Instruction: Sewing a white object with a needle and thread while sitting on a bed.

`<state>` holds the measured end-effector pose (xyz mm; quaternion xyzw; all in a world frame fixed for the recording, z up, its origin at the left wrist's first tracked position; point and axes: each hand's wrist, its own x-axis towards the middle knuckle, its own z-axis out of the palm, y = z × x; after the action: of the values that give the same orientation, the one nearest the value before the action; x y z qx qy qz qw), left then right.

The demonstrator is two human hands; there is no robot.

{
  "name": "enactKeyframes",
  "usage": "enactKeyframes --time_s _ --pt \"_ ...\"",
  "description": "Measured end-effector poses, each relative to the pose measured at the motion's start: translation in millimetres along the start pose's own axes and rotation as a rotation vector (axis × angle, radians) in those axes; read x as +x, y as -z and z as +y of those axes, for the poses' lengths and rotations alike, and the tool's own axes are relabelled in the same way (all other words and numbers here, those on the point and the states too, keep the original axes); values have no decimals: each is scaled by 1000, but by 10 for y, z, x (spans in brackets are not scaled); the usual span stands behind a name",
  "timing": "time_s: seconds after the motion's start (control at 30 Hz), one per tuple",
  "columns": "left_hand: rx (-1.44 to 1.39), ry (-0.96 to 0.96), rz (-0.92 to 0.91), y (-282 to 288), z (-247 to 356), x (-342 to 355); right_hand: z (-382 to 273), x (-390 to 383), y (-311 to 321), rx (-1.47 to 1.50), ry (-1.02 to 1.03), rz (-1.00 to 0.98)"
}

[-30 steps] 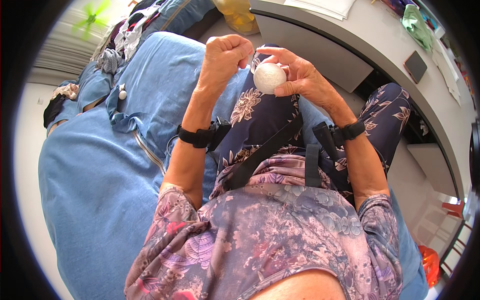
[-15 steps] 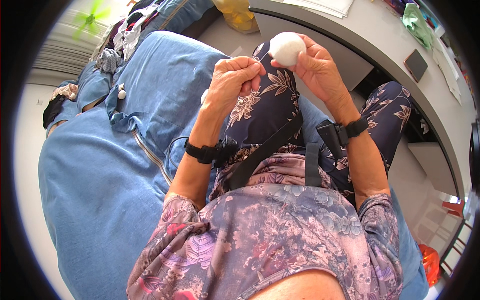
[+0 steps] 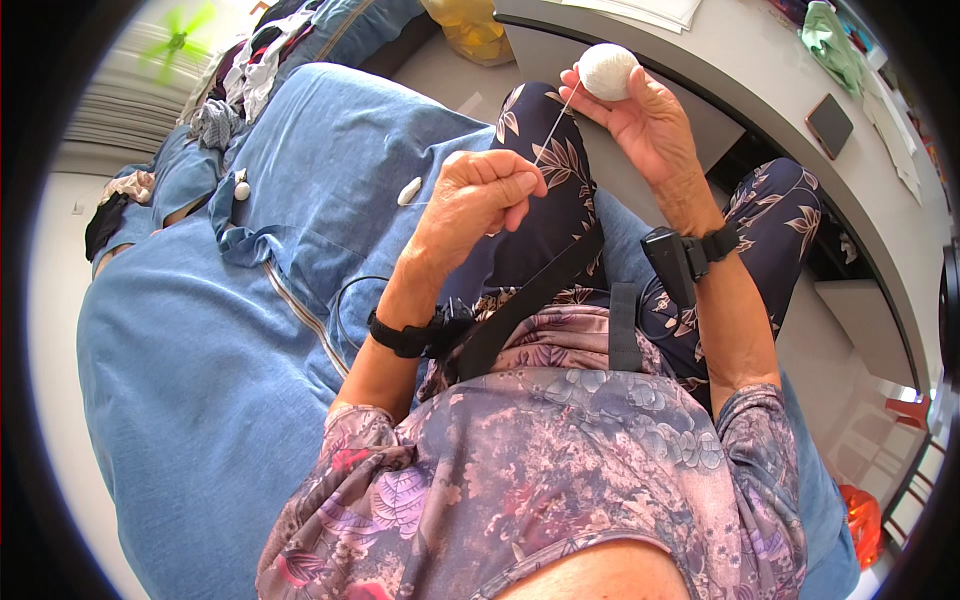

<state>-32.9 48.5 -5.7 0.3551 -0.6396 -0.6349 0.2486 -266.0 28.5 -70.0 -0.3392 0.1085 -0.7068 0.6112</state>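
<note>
My right hand [image 3: 655,125] holds up a round white ball of yarn [image 3: 607,72], cupped between thumb and fingers. A strand of the yarn [image 3: 558,122] runs taut from the ball down to my left hand [image 3: 487,190]. The fingers of that hand are closed in a pinch around the strand, nearer to me and to the left of the ball. Just left of my left hand, a small white oval piece [image 3: 409,191] lies on the blue cover, with a thin white line leading from it toward the hand.
I sit on a sofa with a blue cover [image 3: 190,330]. Ahead and right curves a grey table [image 3: 760,60] bearing a phone [image 3: 829,126], papers and a green cloth [image 3: 830,45]. Clothes [image 3: 262,70] are heaped at far left. A yellow bag [image 3: 470,30] stands beyond my knees.
My right hand has moved the ball up and to the right. My left hand has come down toward me, drawing out the strand between them. The white oval piece now shows fully.
</note>
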Motion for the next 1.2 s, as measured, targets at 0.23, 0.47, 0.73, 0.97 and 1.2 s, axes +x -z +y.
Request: enactKeyframes --time_s 0.23,0.47,0.73,0.97,1.2 --pt "234 -193 -80 -109 237 -16 70 -47 -169 -432 -15 145" --pt "431 -350 97 87 436 256 77 -139 -360 -706 -189 -141" --pt "534 -398 200 245 107 534 7 -170 -424 -594 -248 -266" --pt "301 -207 203 148 77 460 -29 -165 -359 -554 -211 -284" --pt "63 -68 148 142 14 325 -38 -93 -241 -195 -168 -211"
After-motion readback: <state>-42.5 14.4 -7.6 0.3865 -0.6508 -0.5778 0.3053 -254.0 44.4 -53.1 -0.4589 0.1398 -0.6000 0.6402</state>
